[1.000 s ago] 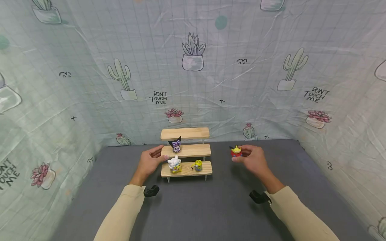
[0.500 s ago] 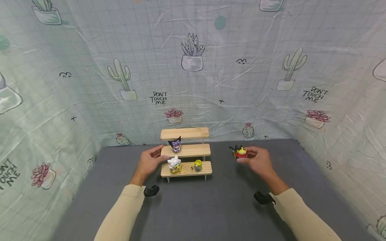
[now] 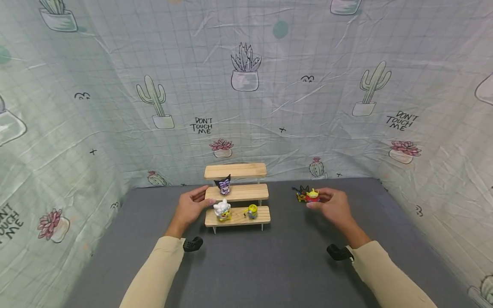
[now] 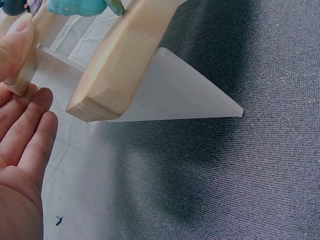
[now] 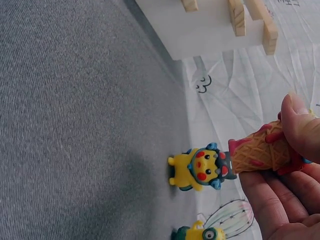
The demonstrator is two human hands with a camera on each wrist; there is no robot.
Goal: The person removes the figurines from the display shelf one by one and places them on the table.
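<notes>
My left hand (image 3: 191, 208) grips the left end of the middle tier of a three-tier wooden display stand (image 3: 246, 192), its thumb (image 4: 17, 47) on the plank's upper face and its fingers below. On that tier sits a black-eared purple figurine (image 3: 224, 185). The bottom tier bears a white-topped figurine (image 3: 222, 210) and a yellow-and-grey figurine (image 3: 252, 211). To the right, my right hand (image 3: 334, 206) pinches a green alien figurine (image 3: 313, 194) by its red-dripped waffle-cone body (image 5: 262, 150). Just beyond the cone's end, a yellow red-cheeked figurine (image 5: 202, 167) in a dark hood stands on the table.
A one-eyed yellow figurine (image 5: 202, 233) stands beside the hooded one in the right wrist view. The top tier (image 3: 235, 171) is at the back of the stand. Behind the grey table (image 3: 250, 265) hangs a cactus-print cloth (image 3: 269, 107).
My right hand has moved to the right with the alien figurine, and the dark-hooded figurine behind it has come into sight. My left hand has stayed on the stand.
</notes>
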